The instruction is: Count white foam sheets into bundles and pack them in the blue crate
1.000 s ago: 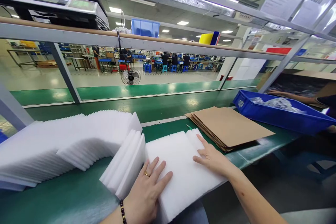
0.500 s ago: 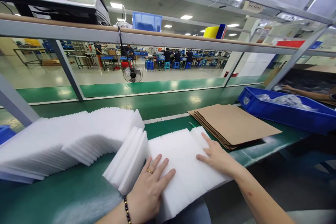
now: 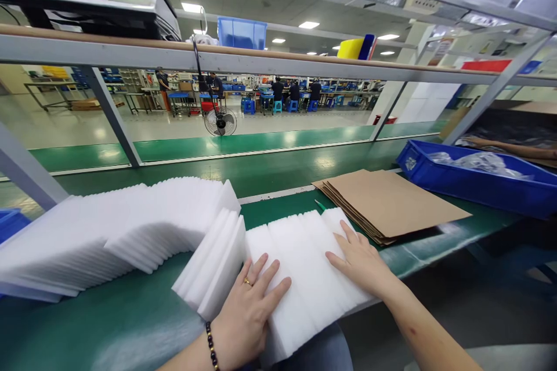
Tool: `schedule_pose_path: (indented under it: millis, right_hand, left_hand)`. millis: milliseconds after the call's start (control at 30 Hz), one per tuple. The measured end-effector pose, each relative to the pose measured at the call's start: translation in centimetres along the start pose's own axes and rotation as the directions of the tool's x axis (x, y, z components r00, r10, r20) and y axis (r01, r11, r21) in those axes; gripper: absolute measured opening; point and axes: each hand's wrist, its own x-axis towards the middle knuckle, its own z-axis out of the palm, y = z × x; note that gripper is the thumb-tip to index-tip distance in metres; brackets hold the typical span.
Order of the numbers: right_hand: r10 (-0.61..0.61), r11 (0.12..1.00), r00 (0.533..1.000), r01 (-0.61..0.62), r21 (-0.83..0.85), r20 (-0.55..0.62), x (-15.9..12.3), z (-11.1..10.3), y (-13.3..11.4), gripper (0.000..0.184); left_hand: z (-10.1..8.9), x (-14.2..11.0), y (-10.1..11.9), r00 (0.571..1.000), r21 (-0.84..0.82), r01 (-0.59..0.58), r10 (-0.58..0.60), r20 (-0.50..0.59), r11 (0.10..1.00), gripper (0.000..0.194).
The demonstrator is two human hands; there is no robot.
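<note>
A block of white foam sheets (image 3: pixel 300 266) lies at the front edge of the green table, several pieces side by side with seams between them. My left hand (image 3: pixel 256 307) rests on its left part, fingers spread, a ring and a beaded bracelet on it. On the right part lies my right hand (image 3: pixel 359 258), fingers also spread. Just left of the block, a few thicker foam pieces (image 3: pixel 213 261) lean together. Beyond them a long row of stacked foam sheets (image 3: pixel 113 226) stands tilted.
A stack of brown cardboard sheets (image 3: pixel 391 203) lies to the right, a green pen (image 3: pixel 319 205) beside it. Behind is a blue bin (image 3: pixel 478 179) with clear plastic bags. A metal shelf frame (image 3: pixel 261 66) crosses ahead, carrying a scale (image 3: pixel 87 6). A co-worker's arm (image 3: pixel 513 148) shows at far right.
The seams between the foam pieces have opened more clearly. My right hand's fingers have shifted slightly right, while my left hand stays nearly in place.
</note>
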Motion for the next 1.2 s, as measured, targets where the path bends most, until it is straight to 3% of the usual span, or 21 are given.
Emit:
schedule_pose_path:
  millis: [367, 633, 800, 1200]
  right_hand:
    - [-0.014, 1.000, 0.995, 0.012, -0.015, -0.096, 0.2, 0.8, -0.1, 0.060]
    - [-0.148, 0.985, 0.987, 0.152, 0.083, -0.055, -0.1, 0.3, -1.1, 0.035]
    - [-0.173, 0.973, 0.985, 0.172, 0.153, -0.006, -0.4, -0.4, -1.8, 0.057]
    - [-0.221, 0.971, 0.975, 0.218, 0.097, 0.023, -0.3, -0.4, -1.9, 0.064]
  left_hand:
    - [-0.2, 0.1, 0.2, 1.000, -0.011, 0.008, -0.008, 0.027, 1.000, 0.093]
    - [-0.1, 0.1, 0.2, 1.000, -0.036, 0.007, -0.006, 0.026, 0.999, 0.095]
    - [-0.1, 0.0, 0.1, 1.000, -0.033, 0.007, -0.006, 0.021, 0.999, 0.094]
    - [-0.3, 0.0, 0.1, 1.000, -0.037, 0.006, -0.005, 0.022, 0.999, 0.095]
